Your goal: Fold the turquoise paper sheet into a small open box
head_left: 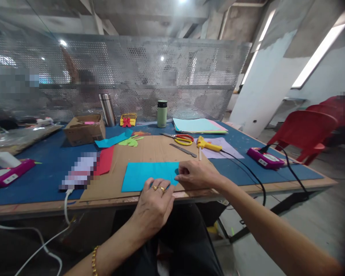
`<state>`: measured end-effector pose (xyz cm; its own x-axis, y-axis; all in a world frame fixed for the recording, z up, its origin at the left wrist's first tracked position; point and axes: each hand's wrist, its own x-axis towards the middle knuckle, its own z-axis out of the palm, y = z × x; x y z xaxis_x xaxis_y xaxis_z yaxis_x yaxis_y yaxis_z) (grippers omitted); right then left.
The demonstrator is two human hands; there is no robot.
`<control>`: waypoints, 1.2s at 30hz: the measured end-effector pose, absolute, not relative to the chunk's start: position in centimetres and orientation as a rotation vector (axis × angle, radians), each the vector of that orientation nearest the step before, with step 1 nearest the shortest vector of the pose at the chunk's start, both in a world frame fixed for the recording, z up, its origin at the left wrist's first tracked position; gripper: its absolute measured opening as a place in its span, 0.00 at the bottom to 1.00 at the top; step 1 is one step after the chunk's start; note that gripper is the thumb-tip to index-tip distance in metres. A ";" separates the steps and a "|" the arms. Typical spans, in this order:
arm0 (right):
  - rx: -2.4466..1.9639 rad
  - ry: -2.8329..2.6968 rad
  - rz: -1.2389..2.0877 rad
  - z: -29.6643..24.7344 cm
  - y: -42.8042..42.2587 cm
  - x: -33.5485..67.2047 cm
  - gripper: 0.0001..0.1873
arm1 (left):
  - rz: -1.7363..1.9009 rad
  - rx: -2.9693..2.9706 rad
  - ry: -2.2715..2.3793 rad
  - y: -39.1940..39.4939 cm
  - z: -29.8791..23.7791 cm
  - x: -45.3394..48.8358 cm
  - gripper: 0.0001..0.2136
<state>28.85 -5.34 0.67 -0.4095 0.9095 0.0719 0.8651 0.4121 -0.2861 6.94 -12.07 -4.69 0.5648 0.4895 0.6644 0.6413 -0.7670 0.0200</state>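
Note:
A bright blue sheet of paper lies on a brown cardboard sheet at the table's front edge. My left hand rests on the paper's near edge, its fingers laid over it, with rings on two of them. At the paper's right end, my right hand is closed, thumb and fingers pinched at the edge. Just beyond that hand are a yellow hot glue gun, a flat grey blade and scissors with red and yellow handles.
A phone and red paper lie left, near a cardboard box. Two bottles, a green one and a steel one, stand behind. Stacked coloured paper and a purple power strip are right; the glue gun's cord trails over the edge.

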 end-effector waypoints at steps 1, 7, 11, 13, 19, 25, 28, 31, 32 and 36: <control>-1.578 -2.455 0.328 0.6 -5.1 28.8 0.12 | -0.963 -2.616 -0.965 -11.9 -4.2 6.9 0.11; -1.582 -2.483 0.352 0.7 -3.9 29.4 0.08 | -0.645 -2.823 -0.950 -9.4 -1.1 7.4 0.09; -1.607 -2.485 0.280 0.8 -4.5 29.2 0.07 | -0.526 -2.813 -0.912 -8.6 -0.7 8.1 0.09; -1.606 -2.488 0.262 0.8 -4.8 29.1 0.07 | -0.518 -2.799 -0.913 -8.8 -0.9 8.0 0.09; -1.591 -2.491 0.272 0.9 -4.9 29.0 0.07 | -0.614 -2.775 -0.861 -10.3 -1.8 6.1 0.10; -1.573 -2.486 0.243 0.8 -5.0 29.1 0.08 | -0.741 -2.800 -0.855 -11.3 -2.0 4.4 0.15; -1.576 -2.486 0.239 0.8 -5.1 29.1 0.08 | -0.722 -2.762 -0.861 -10.8 -1.7 5.3 0.15; -1.585 -2.487 0.231 0.7 -5.2 29.1 0.09 | -0.625 -2.694 -0.910 -10.0 -1.5 6.9 0.12; -1.584 -2.487 0.227 0.7 -5.2 29.1 0.09 | -0.607 -2.687 -0.918 -9.8 -1.5 7.3 0.10; -1.561 -2.488 0.223 0.7 -5.1 29.3 0.09 | -0.591 -2.703 -0.929 -10.3 -1.9 7.7 0.07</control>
<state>29.27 -5.14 0.69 -0.4244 0.9015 0.0847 0.8720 0.4321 -0.2299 7.71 -10.27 -1.94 0.7187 0.5378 0.4408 0.6271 -0.7752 -0.0767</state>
